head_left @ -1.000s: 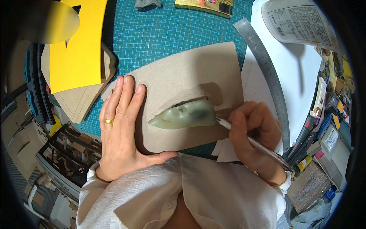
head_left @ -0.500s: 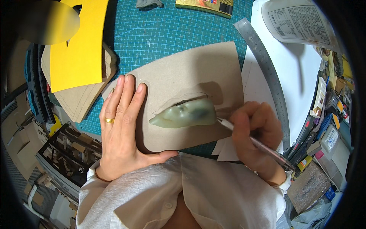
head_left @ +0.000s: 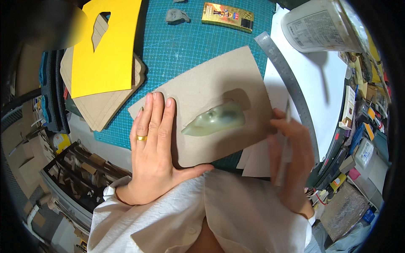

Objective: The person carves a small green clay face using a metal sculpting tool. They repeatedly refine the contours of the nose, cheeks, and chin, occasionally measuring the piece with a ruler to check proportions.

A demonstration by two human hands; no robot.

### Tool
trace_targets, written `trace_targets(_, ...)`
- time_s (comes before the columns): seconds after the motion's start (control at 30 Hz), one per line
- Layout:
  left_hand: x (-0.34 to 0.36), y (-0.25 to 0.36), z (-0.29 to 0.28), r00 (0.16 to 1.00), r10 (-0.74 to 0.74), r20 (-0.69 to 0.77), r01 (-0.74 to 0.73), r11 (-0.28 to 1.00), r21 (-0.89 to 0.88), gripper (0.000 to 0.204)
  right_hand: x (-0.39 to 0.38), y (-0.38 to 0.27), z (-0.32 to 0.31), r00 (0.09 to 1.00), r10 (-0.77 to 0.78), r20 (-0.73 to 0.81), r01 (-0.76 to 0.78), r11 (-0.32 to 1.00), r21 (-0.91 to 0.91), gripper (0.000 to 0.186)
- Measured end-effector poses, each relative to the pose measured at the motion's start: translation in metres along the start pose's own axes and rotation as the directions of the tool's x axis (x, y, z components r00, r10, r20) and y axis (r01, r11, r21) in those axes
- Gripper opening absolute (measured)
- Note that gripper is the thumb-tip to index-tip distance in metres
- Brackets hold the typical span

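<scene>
My left hand (head_left: 154, 156) lies flat on the left part of a grey-brown cardboard piece (head_left: 211, 76), fingers straight, a gold ring on one. On the card's middle rests a smooth, pale green, stone-like piece (head_left: 215, 121), with a pointed left end and a dark patch toward the right. A dark shadow falls beyond it. Blurred by motion, my right hand (head_left: 298, 156) is at the card's right edge, its fingertips at or very near it. A slim pen or mechanical pencil (head_left: 288, 113) stays in that hand, pointing away from me.
Beneath the card is a green cutting mat (head_left: 177, 55). A metal ruler (head_left: 291, 78) and a plastic tub (head_left: 316, 25) are on the right, over white paper (head_left: 320, 114). A yellow sheet (head_left: 109, 71) covers stacked boards at left. Farther off lie a gold box (head_left: 228, 17) and a grey lump (head_left: 177, 16).
My right hand has drawn the pen away from the green piece's right end and swung it to point away from me. The view has shifted; my left hand stays flat on the card.
</scene>
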State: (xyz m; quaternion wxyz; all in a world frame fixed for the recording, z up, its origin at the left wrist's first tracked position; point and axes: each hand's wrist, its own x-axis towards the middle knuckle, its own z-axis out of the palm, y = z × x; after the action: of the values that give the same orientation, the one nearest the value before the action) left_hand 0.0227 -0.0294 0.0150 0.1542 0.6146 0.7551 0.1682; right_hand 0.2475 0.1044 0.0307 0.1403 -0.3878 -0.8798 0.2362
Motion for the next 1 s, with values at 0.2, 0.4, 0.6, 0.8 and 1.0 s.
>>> trace_targets(0.2,-0.01,0.001,-0.008,1.0,0.014,0.02,-0.014,0.999,0.03,0.102,-0.021,-0.024,0.019,0.996,0.029,0.084,-0.013,0.983,-0.184,0.039)
trace_targets(0.4,-0.027,-0.005,-0.013,0.995,0.1,0.018,-0.101,0.992,0.07,0.058,0.01,-0.005,0.024,0.997,-0.057,0.047,0.062,0.992,-0.113,0.034)
trace_targets(0.6,-0.031,-0.009,-0.021,0.975,0.217,0.055,-0.218,0.976,0.02,0.038,0.043,0.002,0.032,0.987,-0.159,0.012,0.159,0.987,-0.035,0.032)
trace_targets(0.8,-0.005,-0.031,-0.023,0.963,0.239,-0.125,-0.264,0.927,-0.266,0.028,0.067,0.01,0.031,0.969,-0.229,0.089,0.228,0.973,0.029,0.031)
trace_targets(1.0,0.026,-0.03,-0.003,0.993,0.059,-0.098,-0.072,0.989,-0.132,0.05,0.073,0.011,0.033,0.969,-0.221,0.112,0.213,0.974,0.074,0.027)
